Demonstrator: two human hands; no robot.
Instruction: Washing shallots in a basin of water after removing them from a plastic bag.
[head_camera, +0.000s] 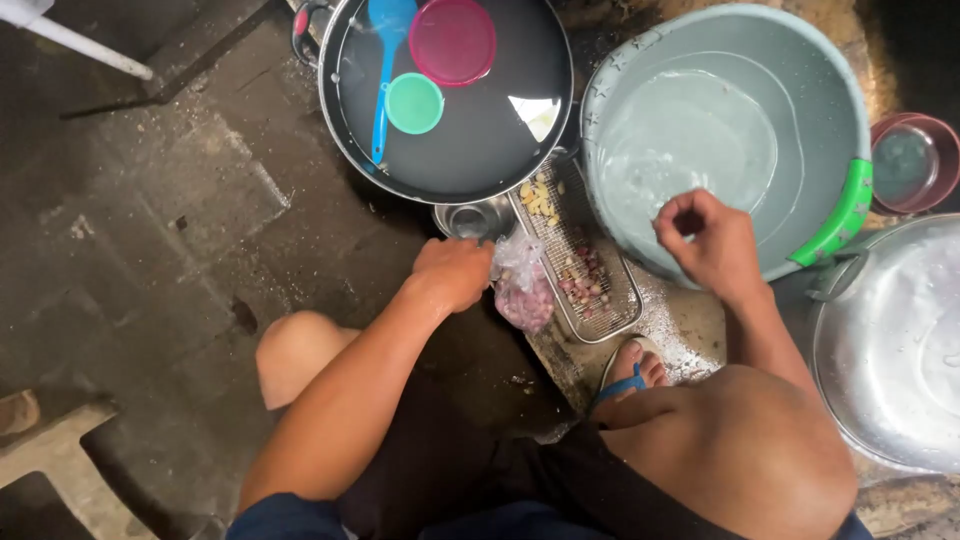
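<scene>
A clear plastic bag of small red shallots (524, 290) is being gripped by the left hand (455, 272); the right hand (705, 240) is being held over a grey-blue plastic basin (720, 130).

bag (525, 290) left of tray (600, 300) | basin (800, 60) right of pan (500, 150) | cup (470, 220) between

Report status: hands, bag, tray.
Left hand gripping plastic bag of small reddish bulbs. Right hand pinched shut over water basin, contents unclear. Wire tray beside the bag, holding peeled pieces. Nothing blocking.
</scene>
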